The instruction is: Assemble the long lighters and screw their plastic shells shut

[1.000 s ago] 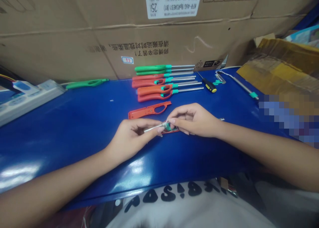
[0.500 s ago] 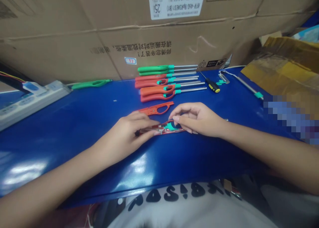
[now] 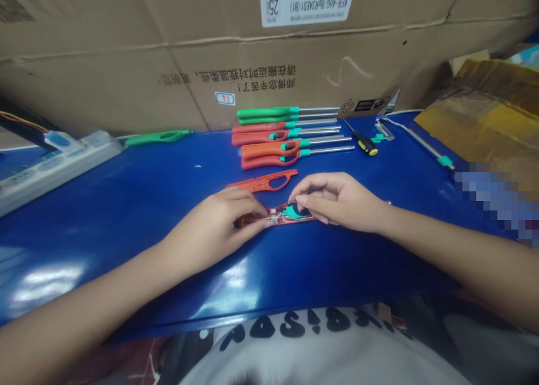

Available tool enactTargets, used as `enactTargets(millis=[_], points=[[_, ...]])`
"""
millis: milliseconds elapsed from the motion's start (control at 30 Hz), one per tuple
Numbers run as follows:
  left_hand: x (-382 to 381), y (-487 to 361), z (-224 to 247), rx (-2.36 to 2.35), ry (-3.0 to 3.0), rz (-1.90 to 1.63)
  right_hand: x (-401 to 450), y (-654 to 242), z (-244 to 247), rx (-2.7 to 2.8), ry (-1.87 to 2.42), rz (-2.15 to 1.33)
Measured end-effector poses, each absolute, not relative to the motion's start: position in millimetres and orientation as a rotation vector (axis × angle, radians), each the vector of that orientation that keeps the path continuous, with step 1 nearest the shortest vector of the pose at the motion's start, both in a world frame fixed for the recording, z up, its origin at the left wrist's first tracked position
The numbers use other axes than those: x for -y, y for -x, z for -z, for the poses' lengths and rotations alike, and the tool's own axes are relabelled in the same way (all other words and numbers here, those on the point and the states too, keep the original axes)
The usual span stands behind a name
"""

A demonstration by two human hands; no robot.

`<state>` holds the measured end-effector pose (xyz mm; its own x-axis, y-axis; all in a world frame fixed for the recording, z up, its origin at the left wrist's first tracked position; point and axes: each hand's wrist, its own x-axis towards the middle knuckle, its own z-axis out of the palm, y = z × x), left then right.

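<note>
Red casing [image 3: 290, 223], one, is pinched by left hand [image 3: 225, 216] and right hand [image 3: 343, 201], near six lighters [image 3: 256, 138].

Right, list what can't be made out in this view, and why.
Head view, red casing: its left end is hidden by the left hand, its right end by the right hand.
Head view, metal tip: whatever it belongs to is hidden behind the right hand and wrist.
Head view, white specks: too small to identify.
Head view, carton label: cut off by the upper edge.
</note>
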<state>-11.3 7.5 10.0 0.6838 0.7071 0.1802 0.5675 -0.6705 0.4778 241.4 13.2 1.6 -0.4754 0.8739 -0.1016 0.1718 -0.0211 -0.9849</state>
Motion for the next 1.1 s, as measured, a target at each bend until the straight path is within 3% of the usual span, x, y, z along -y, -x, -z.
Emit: enactTargets(millis=[433, 733, 1100], points=[[-8, 12, -12, -0.961, -2.517, -0.564, -12, -243, -1, 1.781, 1.059, -1.496], [1, 5, -11, -0.927, -2.389, -0.663, -10, -241, 9, 2.01, 0.975, -1.224], [1, 1, -9, -0.935, -2.273, -0.718, -11, -240, 6, 2.005, 0.974, -1.274]])
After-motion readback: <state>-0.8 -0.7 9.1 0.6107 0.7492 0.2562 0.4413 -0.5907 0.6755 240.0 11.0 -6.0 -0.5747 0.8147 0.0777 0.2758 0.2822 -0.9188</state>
